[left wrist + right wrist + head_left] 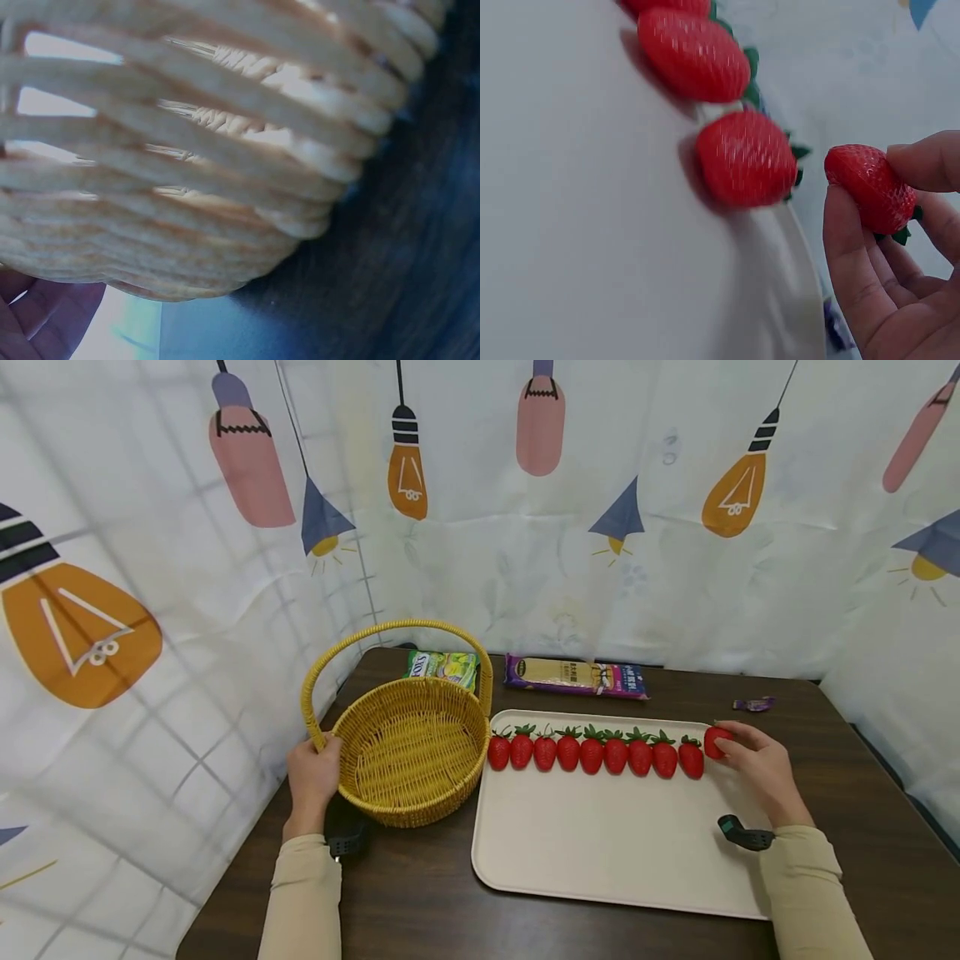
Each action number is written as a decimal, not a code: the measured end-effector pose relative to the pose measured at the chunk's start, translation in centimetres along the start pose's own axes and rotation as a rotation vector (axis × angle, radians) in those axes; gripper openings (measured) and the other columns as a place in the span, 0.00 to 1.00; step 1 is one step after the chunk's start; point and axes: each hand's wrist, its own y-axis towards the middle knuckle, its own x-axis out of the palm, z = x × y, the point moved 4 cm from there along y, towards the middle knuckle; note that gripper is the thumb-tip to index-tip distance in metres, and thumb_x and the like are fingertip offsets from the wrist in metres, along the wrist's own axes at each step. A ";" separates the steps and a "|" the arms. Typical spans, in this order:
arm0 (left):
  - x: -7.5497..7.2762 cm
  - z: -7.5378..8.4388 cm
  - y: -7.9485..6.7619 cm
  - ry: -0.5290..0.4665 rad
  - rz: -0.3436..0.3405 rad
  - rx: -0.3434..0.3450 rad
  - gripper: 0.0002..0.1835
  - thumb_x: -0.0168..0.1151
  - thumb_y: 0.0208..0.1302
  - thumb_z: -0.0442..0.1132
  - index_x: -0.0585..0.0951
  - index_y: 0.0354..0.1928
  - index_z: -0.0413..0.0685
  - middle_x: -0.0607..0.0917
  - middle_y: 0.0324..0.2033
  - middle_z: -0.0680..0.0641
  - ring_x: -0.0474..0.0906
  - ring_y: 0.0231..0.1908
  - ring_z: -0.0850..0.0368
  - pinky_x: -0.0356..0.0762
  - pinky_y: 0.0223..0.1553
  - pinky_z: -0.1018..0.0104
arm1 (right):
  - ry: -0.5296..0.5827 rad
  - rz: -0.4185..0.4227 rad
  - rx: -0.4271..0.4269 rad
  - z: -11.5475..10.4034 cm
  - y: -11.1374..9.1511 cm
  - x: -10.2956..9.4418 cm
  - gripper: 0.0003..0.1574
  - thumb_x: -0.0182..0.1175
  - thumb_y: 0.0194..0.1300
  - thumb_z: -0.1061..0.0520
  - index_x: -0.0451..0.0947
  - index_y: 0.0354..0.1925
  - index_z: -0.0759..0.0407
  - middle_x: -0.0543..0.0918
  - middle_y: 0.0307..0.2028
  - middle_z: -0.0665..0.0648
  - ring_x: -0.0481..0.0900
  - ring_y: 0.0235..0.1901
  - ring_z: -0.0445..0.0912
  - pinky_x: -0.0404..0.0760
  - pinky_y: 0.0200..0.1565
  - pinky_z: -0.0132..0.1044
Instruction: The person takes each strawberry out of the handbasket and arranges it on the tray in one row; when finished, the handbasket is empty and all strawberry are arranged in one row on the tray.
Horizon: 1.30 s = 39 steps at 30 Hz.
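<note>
My left hand (313,772) grips the yellow woven basket (416,817) at its left side, where the arched handle meets the rim. Close up, the basket's weave (187,165) fills much of the left wrist view, with a few fingers (56,319) at the lower left. Between thumb and fingers, my right hand (765,768) pinches a red strawberry (874,187) over the back right corner of the cream tray (600,843). Several more strawberries (592,755) lie in a row along the tray's back edge, green leaves pointing away from me. Inside, the basket holds nothing visible.
Behind the basket lies a green snack packet (444,668). A purple pasta packet (576,677) is behind the tray, and a small purple wrapped sweet (753,704) sits at the back right. Printed curtains (480,568) enclose the dark wooden table (420,893) at back and sides.
</note>
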 end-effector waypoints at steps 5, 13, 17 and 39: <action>0.0 0.0 -0.1 0.004 -0.012 0.005 0.20 0.49 0.65 0.39 0.65 0.14 0.46 0.58 0.09 0.53 0.52 0.12 0.56 0.55 0.15 0.63 | -0.025 0.018 0.011 1.2 0.1 -1.0 0.31 0.61 0.68 0.49 0.70 0.63 0.63 0.70 0.45 0.41 0.76 0.37 0.31 0.80 0.38 0.26; 0.0 0.0 0.0 0.010 -0.014 0.005 0.20 0.50 0.64 0.39 0.65 0.14 0.46 0.58 0.09 0.53 0.51 0.12 0.57 0.54 0.15 0.64 | -0.135 -0.033 0.010 1.5 0.3 -1.3 0.35 0.62 0.67 0.49 0.67 0.63 0.69 0.74 0.49 0.51 0.74 0.35 0.29 0.81 0.37 0.28; -0.1 -0.1 -0.2 0.006 -0.040 0.007 0.21 0.49 0.66 0.40 0.64 0.14 0.47 0.57 0.08 0.53 0.50 0.11 0.57 0.53 0.14 0.64 | -0.178 -0.093 0.041 1.7 0.1 -0.9 0.36 0.60 0.69 0.51 0.63 0.65 0.73 0.70 0.57 0.70 0.75 0.35 0.30 0.83 0.37 0.34; 0.0 -0.1 -0.1 0.010 -0.042 -0.001 0.21 0.48 0.67 0.41 0.63 0.14 0.48 0.56 0.09 0.53 0.48 0.11 0.58 0.52 0.13 0.64 | -0.275 -0.160 0.092 1.7 0.1 -0.7 0.32 0.52 0.74 0.51 0.64 0.67 0.69 0.67 0.61 0.78 0.84 0.35 0.43 0.82 0.37 0.32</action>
